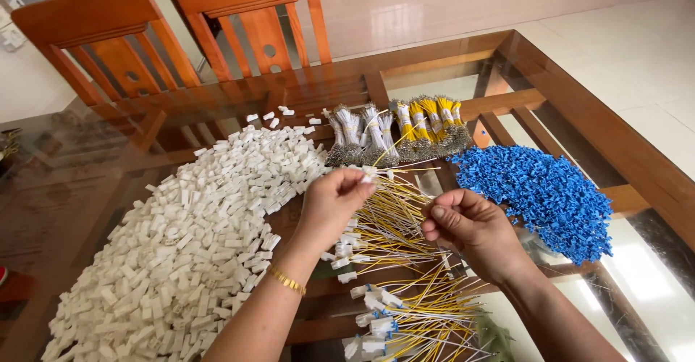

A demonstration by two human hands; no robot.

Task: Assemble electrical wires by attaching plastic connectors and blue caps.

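My left hand (pixel 334 201) pinches a small white plastic connector (pixel 370 174) with a thin yellow wire (pixel 397 142) rising from it. My right hand (pixel 470 228) is closed, thumb over curled fingers, just right of the left hand; I cannot tell whether it grips a wire. Both hands hover over a loose fan of yellow and white wires (pixel 394 221) on the glass table (pixel 579 116). A big heap of white connectors (pixel 195 232) lies to the left. A pile of blue connectors (pixel 539 192) lies to the right.
Bundles of white wires (pixel 360 136) and yellow wires (pixel 431 124) stand in a row behind the hands. Finished wires with white and blue connectors (pixel 405 318) lie near me. Two wooden chairs (pixel 181 36) stand at the table's far side.
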